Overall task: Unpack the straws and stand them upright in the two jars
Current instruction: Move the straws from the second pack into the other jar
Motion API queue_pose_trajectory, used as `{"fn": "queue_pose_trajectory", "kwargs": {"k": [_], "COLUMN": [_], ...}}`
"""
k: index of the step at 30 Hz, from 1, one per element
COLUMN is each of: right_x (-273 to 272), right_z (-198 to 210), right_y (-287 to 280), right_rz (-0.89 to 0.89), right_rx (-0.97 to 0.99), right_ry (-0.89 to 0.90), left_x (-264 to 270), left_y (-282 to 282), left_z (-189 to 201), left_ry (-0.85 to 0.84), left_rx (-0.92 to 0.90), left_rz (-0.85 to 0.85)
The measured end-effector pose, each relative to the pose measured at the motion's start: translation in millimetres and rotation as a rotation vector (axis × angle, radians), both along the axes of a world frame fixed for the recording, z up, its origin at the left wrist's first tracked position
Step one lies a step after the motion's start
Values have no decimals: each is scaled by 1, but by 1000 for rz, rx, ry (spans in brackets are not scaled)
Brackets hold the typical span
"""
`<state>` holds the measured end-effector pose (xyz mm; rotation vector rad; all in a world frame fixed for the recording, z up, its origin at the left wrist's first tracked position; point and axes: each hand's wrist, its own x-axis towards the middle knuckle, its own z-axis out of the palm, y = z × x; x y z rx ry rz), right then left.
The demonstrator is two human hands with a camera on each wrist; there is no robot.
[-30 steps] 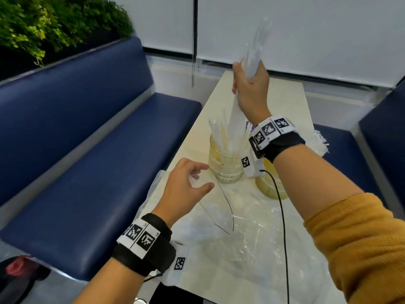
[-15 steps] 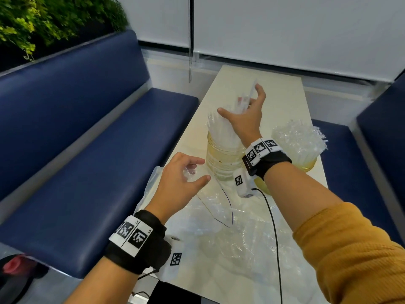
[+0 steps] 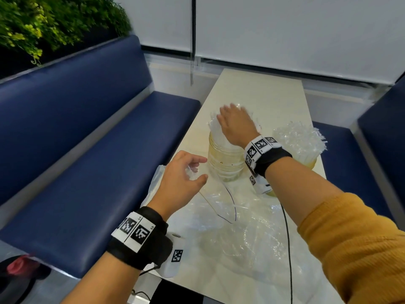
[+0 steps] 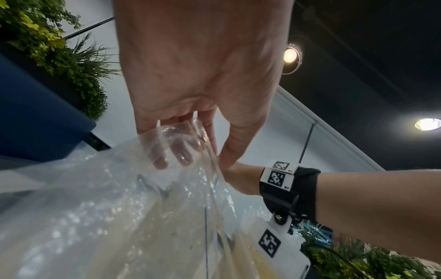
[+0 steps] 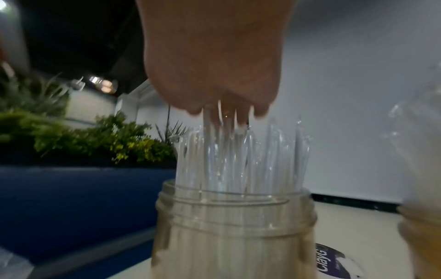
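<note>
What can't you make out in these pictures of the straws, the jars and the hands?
- Right jar: head view, mostly behind the right forearm.
- Right hand fingertips: blurred in the head and right wrist views.
- Left jar base: cut off by the right wrist view's bottom edge.

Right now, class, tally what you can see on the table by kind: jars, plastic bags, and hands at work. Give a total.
Jars: 2, the left jar and the right jar.
Clear plastic bags: 1.
Hands: 2, the left hand and the right hand.
Total: 5
</note>
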<state>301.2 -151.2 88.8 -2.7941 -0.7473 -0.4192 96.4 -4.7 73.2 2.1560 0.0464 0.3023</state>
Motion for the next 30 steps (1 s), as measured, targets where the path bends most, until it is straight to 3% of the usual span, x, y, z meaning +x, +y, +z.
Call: {"fn": "queue_pose_trajectory", "kwargs": {"k": [2, 5, 7, 11, 14, 16, 18, 24, 30], "right_x": [-8, -34, -58, -99, -121, -132, -143, -156, -161], "right_z": [-3, 13, 31, 48, 40, 25, 4, -50, -62], "right_y": [-5, -8, -7, -7, -13, -9, -1, 1, 0], "right_rz": [-50, -72, -58, -43, 76, 181, 249, 137, 128], "right_rx": [-110, 52, 127, 86, 171, 100, -45, -479, -546], "right_ry": [101, -107, -96, 160, 583, 690, 661, 644, 711], "left_x": [0, 1, 1, 4, 1, -2, -6, -17, -25], "left_y": [2, 2, 0, -7, -12, -14, -17, -19, -21], "left_z": [0, 0, 0, -3, -5, -6, -6, -4, -9], "left_ry": [11, 31, 36, 34, 26, 1, -44, -16, -37], "left_rx": [16, 23, 29, 37, 71, 97, 106, 23, 3], "left_rz": [-22, -54, -74, -102, -94, -96, -94, -116, -117]}}
